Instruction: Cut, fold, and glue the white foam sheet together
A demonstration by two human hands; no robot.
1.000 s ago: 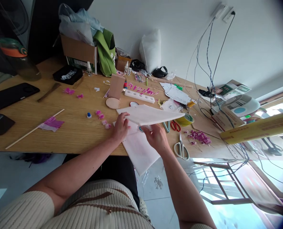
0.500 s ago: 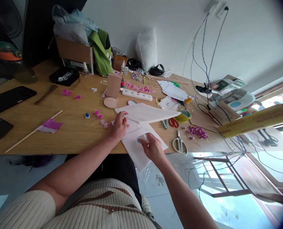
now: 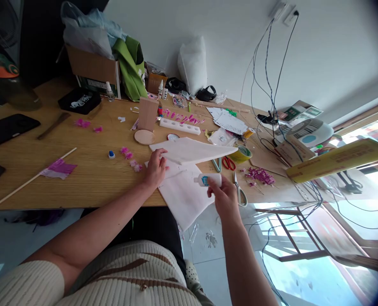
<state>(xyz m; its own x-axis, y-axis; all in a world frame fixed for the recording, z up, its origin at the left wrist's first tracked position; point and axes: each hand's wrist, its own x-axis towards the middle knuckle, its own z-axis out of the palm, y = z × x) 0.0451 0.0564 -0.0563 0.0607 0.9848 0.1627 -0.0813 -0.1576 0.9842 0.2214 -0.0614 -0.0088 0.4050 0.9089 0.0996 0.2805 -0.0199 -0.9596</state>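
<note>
A small white glue bottle (image 3: 205, 180) with a blue label lies nearly level in my right hand (image 3: 224, 193), its nozzle pointing left. My left hand (image 3: 156, 170) is closed on the left edge of a white sheet (image 3: 189, 149), whose upper part is folded back and raised. Below, the sheet's lower part (image 3: 187, 197) lies over the table's front edge. A blue cap (image 3: 111, 154) stands to the left of my left hand, beside pink flower pieces (image 3: 130, 158).
White-handled scissors (image 3: 240, 193), red scissors (image 3: 228, 163) and a tape roll (image 3: 241, 154) lie to the right, near purple flowers (image 3: 259, 175). Behind the sheet are a white holed block (image 3: 180, 126) and a wooden stand (image 3: 147, 114). A stick with purple paper (image 3: 59, 168) lies left.
My right hand has lifted away to the right with the glue bottle, which has swung level into plain sight. My left hand keeps its place on the sheet. The view has shifted slightly.
</note>
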